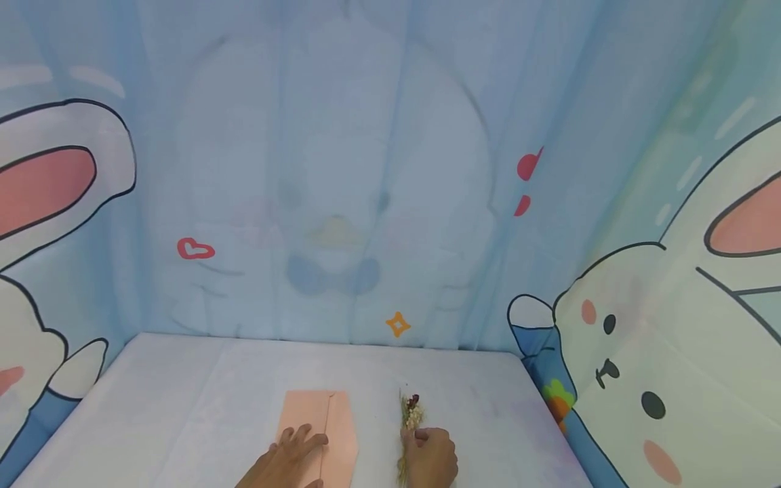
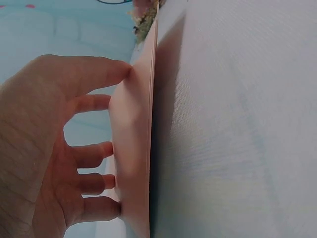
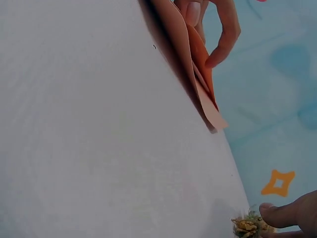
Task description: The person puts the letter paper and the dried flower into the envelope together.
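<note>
A pink paper envelope (image 1: pixel 338 420) lies on the white table, its seam running lengthwise. Spread across its face is my left hand (image 1: pixel 289 454), the fingertips touching the paper. In the left wrist view the envelope (image 2: pixel 136 129) appears edge-on, with a shadow under it. From the right wrist view the envelope's end (image 3: pixel 195 69) gapes a little. To the right, a small bunch of dried flowers (image 1: pixel 413 412) has dark red and cream heads over thin stems. My right hand (image 1: pixel 432 455) pinches the bunch between thumb and fingers; part of the stems is hidden.
The white-covered table (image 1: pixel 201 400) reaches back to a pale blue cartoon curtain (image 1: pixel 342 135). A printed rabbit (image 1: pixel 622 352) fills the curtain at the right, and another rabbit (image 1: pixel 24 325) is at the left.
</note>
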{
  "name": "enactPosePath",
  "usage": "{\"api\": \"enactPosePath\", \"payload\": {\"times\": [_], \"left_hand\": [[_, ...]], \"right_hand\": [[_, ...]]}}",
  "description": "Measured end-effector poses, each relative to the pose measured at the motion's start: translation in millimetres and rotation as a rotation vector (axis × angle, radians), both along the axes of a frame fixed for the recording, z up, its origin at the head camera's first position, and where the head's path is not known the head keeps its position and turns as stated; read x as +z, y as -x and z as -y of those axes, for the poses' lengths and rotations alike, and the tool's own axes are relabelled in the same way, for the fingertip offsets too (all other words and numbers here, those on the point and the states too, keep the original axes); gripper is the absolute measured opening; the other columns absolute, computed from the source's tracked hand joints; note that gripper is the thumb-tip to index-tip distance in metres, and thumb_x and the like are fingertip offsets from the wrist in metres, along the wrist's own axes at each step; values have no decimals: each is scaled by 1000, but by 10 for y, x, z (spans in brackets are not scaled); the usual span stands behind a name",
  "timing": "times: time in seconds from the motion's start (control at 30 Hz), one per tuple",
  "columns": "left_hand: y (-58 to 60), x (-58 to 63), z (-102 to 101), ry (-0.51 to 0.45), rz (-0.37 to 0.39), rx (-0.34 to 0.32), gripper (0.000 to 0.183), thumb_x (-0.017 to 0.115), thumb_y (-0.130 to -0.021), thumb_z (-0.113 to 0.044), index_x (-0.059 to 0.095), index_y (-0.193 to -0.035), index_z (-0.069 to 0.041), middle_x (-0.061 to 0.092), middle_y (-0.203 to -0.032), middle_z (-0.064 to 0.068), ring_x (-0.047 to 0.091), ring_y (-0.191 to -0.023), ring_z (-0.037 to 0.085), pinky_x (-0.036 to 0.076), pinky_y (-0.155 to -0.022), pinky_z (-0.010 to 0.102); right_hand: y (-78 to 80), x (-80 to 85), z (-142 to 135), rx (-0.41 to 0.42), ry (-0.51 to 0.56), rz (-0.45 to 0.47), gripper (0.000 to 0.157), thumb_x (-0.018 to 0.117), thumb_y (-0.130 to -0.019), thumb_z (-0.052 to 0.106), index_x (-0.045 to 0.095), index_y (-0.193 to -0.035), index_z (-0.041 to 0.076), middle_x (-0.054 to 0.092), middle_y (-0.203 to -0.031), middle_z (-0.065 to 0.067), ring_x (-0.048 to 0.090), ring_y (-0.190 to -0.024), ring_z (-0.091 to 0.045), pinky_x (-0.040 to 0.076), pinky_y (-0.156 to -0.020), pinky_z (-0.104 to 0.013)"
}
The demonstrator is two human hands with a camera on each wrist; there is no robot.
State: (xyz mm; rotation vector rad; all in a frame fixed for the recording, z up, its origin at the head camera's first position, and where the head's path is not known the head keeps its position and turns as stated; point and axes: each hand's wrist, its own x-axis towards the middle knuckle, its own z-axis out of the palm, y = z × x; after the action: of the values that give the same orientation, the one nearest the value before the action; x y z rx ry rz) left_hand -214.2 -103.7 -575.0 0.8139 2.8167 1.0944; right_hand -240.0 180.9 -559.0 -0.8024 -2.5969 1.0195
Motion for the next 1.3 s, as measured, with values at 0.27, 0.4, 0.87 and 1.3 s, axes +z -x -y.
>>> {"api": "enactPosePath", "payload": {"times": [0.27, 0.4, 0.87, 1.3], "left_hand": [[-37, 9, 11, 4, 27, 10, 57, 69, -102, -55, 59, -145, -19, 57, -152, 34, 54, -131, 70, 49, -83, 86], [-26, 19, 11, 8, -37, 22, 56, 70, -101, -57, 61, -142, -21, 62, -146, 26, 61, -120, 53, 54, -71, 69], [-25, 21, 12, -19, 11, 8, 57, 69, -102, -55, 60, -145, -18, 58, -151, 32, 58, -127, 63, 50, -82, 84], [-7, 61, 6, 7, 41, 1, 56, 70, -101, -54, 61, -143, -18, 59, -146, 26, 58, -121, 54, 51, -78, 78]], "right_hand": [[7, -40, 42, 5, -25, -28, 11, 87, -87, 10, 83, -89, 0, 78, -72, -8, 72, -65, -26, 60, -70, -55], [29, -44, 53, -9, -18, -50, 12, 87, -86, 10, 83, -89, -1, 78, -73, -9, 72, -67, -28, 59, -71, -57], [18, -25, 47, 25, -5, -79, 12, 88, -85, 10, 84, -91, 0, 78, -72, -6, 71, -65, -22, 58, -68, -52], [-34, 94, 498, 158, 66, -211, 9, 92, -84, 9, 85, -85, 3, 77, -69, -2, 69, -59, -14, 60, -65, -43]]}}
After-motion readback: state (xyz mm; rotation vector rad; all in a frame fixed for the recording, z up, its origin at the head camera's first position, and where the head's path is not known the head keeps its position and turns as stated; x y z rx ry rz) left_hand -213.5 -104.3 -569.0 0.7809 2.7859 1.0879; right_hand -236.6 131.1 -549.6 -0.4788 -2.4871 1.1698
